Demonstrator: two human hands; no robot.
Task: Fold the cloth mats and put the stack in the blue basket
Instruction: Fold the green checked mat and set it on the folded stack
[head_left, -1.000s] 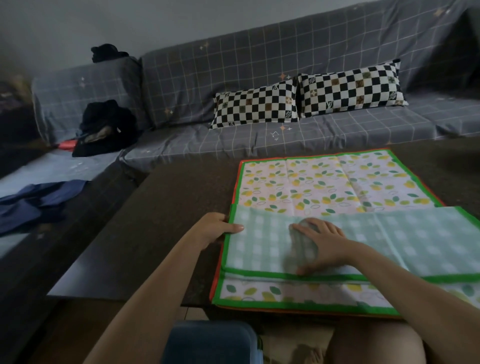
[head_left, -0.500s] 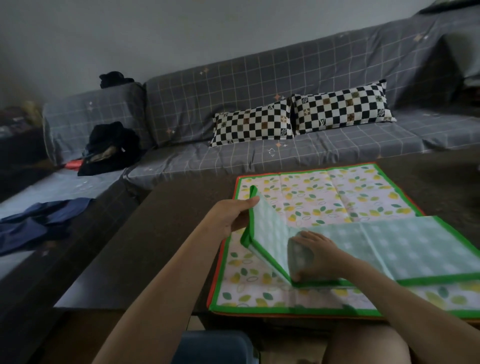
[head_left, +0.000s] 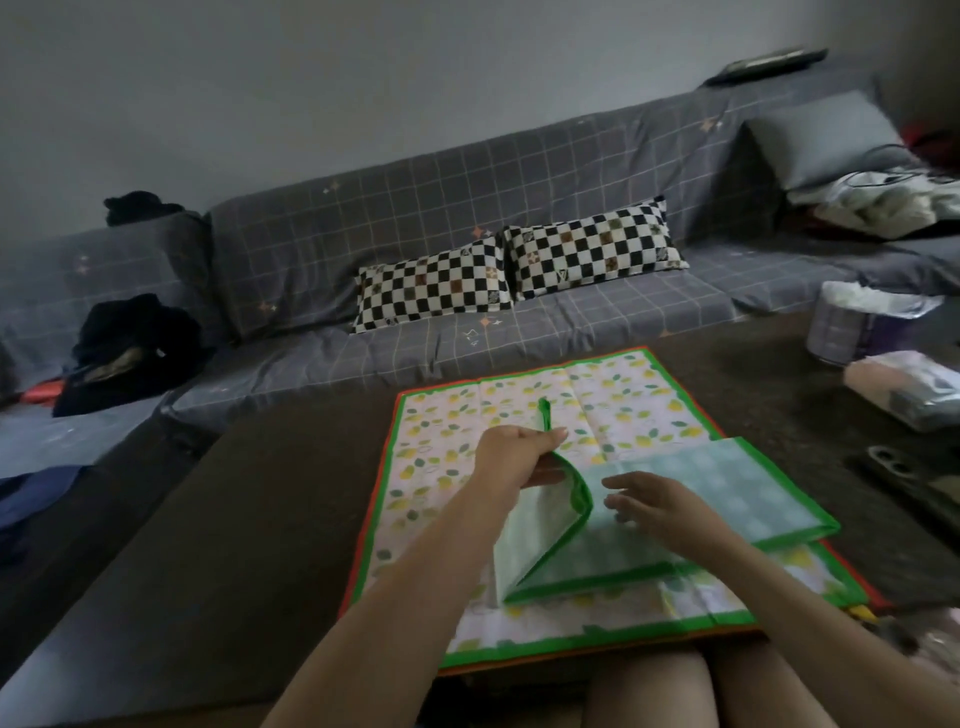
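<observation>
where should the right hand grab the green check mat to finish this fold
Likely the loose green-bordered end of the green check mat, coming from the right. The left hand pinches the lifted left end, while the right hand hovers open over the middle.

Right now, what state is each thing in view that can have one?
Left hand: pinches the green-edged mat's left end, lifted.
Right hand: open, fingers spread over the mat.
Green check mat: folded lengthwise, left end raised and curling rightward.
Leaf-print mat: spread flat underneath.
Checkered pillows: leaning against the sofa back.
</observation>
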